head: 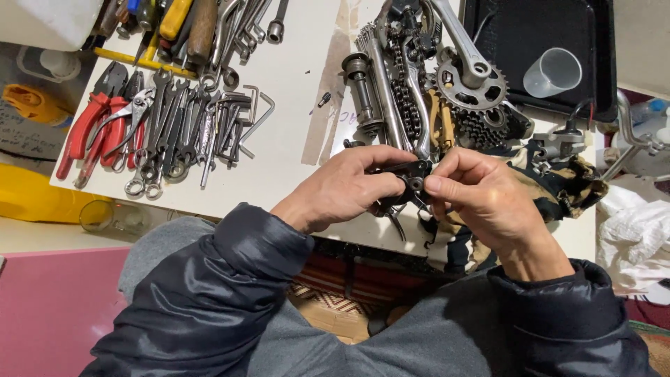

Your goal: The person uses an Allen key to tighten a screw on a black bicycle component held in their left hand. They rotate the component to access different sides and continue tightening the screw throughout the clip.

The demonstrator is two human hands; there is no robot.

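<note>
Head view: a small black metal bicycle part [408, 180] is held between both hands over the near edge of a white table [293, 139].

The part is pinched by the fingers of the left hand [342, 190] from its left side, while the right hand [481, 199] is closed on its right end, thumb pressed against it; both grips are narrow and tight on the piece. Just beyond the hands a heap of bike parts is seen: a chain [403, 98], a crank arm with chainring [469, 73] and a patterned cloth [558, 185]. Further left, wrenches [171, 132] and red-handled pliers [91, 129] are laid in a row. A clear plastic cup [553, 71] is lying in a black tray [600, 42] at the far right.
</note>
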